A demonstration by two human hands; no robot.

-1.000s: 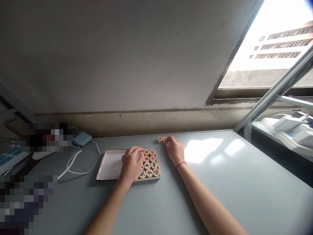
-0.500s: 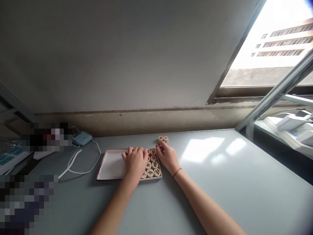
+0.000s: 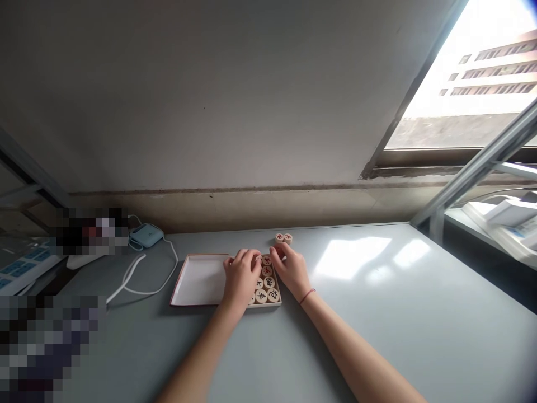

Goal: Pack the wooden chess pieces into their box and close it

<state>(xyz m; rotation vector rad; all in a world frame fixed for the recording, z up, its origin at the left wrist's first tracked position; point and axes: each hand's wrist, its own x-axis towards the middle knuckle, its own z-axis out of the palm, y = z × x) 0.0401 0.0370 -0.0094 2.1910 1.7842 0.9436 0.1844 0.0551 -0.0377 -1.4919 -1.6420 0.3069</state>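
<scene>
Round wooden Chinese chess pieces (image 3: 272,295) with red and black characters lie in rows in a shallow white box tray (image 3: 267,305). My left hand (image 3: 242,277) is over the tray's left part, hiding pieces beneath it. Its thumb and index finger close around a red-marked piece (image 3: 259,259) in the far row. My right hand (image 3: 292,271) is at the tray's far right corner with its fingers curled; anything between the fingertips is hidden. Just beyond it, two red-marked pieces (image 3: 279,238) stand side by side on the grey table (image 3: 319,347).
A white-lined box lid (image 3: 199,280) lies at the tray's left. Farther left are a light blue device (image 3: 146,235) and a white cable (image 3: 161,288). A wall (image 3: 251,210) runs along the table's back; a metal frame (image 3: 457,184) rises at the right.
My right hand has come back from the two loose pieces to the tray's far right corner. My left hand has shifted right over the pieces, and its fingers have closed at the far row.
</scene>
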